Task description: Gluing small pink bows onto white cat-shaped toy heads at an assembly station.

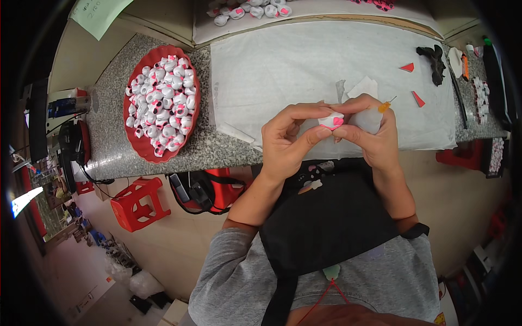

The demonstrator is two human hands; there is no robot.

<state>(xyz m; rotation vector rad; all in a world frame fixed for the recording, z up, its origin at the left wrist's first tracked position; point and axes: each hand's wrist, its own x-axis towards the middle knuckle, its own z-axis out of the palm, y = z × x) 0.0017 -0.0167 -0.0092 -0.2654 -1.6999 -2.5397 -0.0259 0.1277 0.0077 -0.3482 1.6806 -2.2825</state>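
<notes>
Between the fingertips of my two hands sits a small white rounded figurine [329, 120] with a bright pink bow-like patch. My left hand [287, 140] pinches it from the left with thumb and forefinger. The thumb and fingers of my right hand [376, 142] meet its right side. Tucked in that same right hand is a small translucent squeeze bottle [366, 120] with an orange needle tip [384, 107] pointing up and to the right. Both hands are held above the near edge of a white sheet [261, 81] on the worktop. The figurine's underside is hidden by fingers.
At left stands a red oval dish [143, 150] heaped with similar white and pink pieces [163, 103]. More lie on the shelf [255, 10] behind. Red triangular bits [407, 67], a crumpled black item [433, 65] and folded white paper [363, 87] rest on the sheet. A red stool [140, 204] stands below left.
</notes>
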